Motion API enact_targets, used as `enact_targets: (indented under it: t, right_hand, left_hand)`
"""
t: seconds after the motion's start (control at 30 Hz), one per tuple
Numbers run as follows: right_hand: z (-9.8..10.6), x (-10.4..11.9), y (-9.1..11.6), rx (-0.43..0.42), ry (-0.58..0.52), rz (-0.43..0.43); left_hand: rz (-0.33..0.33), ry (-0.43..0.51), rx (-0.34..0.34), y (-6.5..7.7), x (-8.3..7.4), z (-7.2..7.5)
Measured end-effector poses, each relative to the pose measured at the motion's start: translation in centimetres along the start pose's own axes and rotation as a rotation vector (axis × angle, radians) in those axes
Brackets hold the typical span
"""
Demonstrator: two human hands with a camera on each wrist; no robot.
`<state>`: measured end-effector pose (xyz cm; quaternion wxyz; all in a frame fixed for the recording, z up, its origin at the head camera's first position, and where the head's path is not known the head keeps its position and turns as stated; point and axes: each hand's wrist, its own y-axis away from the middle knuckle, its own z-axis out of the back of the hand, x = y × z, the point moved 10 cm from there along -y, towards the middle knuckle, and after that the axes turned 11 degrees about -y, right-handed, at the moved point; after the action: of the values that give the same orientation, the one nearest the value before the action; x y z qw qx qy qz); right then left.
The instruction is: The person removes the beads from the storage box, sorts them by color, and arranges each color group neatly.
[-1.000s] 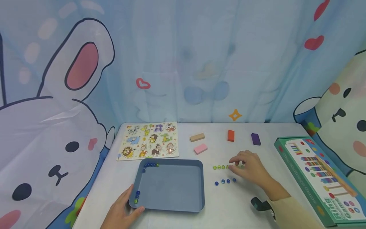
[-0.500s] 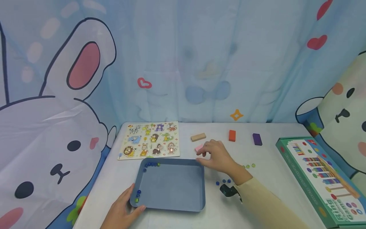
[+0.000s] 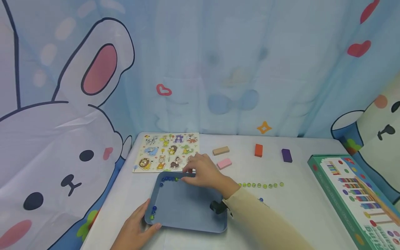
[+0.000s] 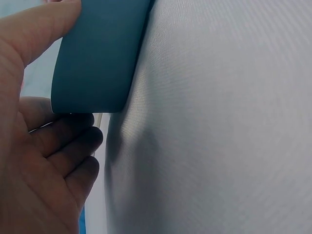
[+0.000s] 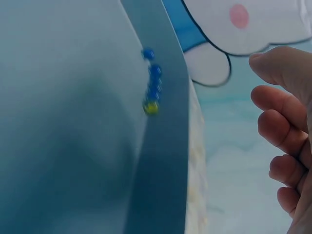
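Observation:
My left hand (image 3: pixel 133 227) grips the near left corner of a blue-grey tray (image 3: pixel 187 227); in the left wrist view its thumb lies on the tray wall (image 4: pixel 97 58) and the other fingers curl at the corner. Over the tray's far edge hovers my right hand (image 3: pixel 204 173), thumb and index finger apart with nothing seen between them. Several blue marbles (image 5: pixel 154 85) and one yellow-green marble (image 5: pixel 151 107) line the far left corner inside the tray. At its near left, blue marbles (image 3: pixel 154 209) sit with a green marble (image 3: pixel 152 217).
A row of green marbles (image 3: pixel 265 186) lies right of the tray. One blue marble (image 3: pixel 261 200) shows by the right sleeve, which may hide others. Behind are an animal puzzle board (image 3: pixel 162 152), wooden (image 3: pixel 221 150), pink (image 3: pixel 224 163), orange (image 3: pixel 258 150) and purple (image 3: pixel 286 155) blocks. A green box (image 3: pixel 353 201) stands right.
My right hand has moved left from the green marble row to above the tray's far edge. My left hand keeps its hold on the tray corner. The head view has shifted slightly.

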<state>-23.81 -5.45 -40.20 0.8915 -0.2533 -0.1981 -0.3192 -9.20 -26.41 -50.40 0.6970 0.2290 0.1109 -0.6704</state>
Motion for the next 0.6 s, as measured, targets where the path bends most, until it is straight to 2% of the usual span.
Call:
enact_targets:
  t: [0.33, 0.6]
  right_hand:
    - [-6.7, 3.6, -2.9, 0.127, 0.034, 0.074]
    - [-11.2, 5.1, -3.2, 0.237, 0.072, 0.127]
  left_hand:
    - [0.002, 0.005, -0.008, 0.0, 0.3, 0.1]
    - [-0.04, -0.015, -0.052, 0.1, -0.1, 0.3]
